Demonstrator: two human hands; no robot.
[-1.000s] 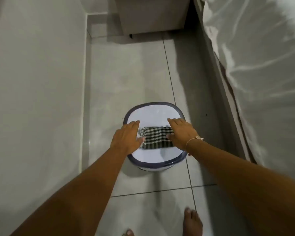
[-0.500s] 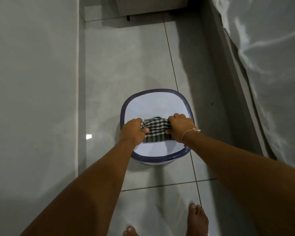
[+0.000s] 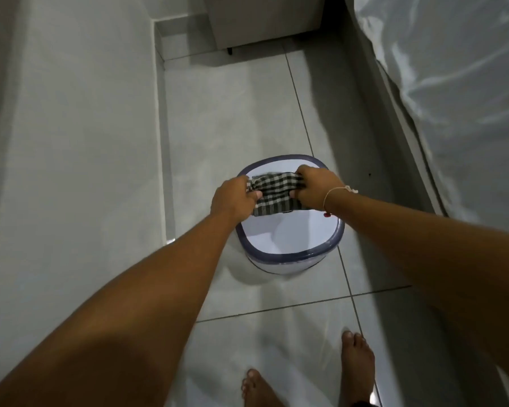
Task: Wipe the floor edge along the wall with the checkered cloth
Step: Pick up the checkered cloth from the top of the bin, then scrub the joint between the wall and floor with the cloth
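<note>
The black-and-white checkered cloth [image 3: 274, 193] is stretched between both hands above a white bucket with a blue-grey rim [image 3: 291, 254] standing on the floor. My left hand [image 3: 232, 198] grips the cloth's left end and my right hand [image 3: 315, 188] grips its right end. The cloth is bunched lengthwise, its lower edge hanging toward the bucket's inside. The floor edge along the wall [image 3: 165, 160] runs up the left side, a strip of grey skirting where the tiled floor meets the left wall.
A grey wall [image 3: 71, 142] fills the left. A bed with a white plastic-covered mattress [image 3: 453, 98] lines the right. A cabinet [image 3: 265, 22] stands at the far end. My bare feet [image 3: 356, 359] are on the tiles near the bottom.
Both hands went from lying flat on the cloth to gripping its ends and lifted it higher above the bucket. The view shifted, bringing my feet more into sight.
</note>
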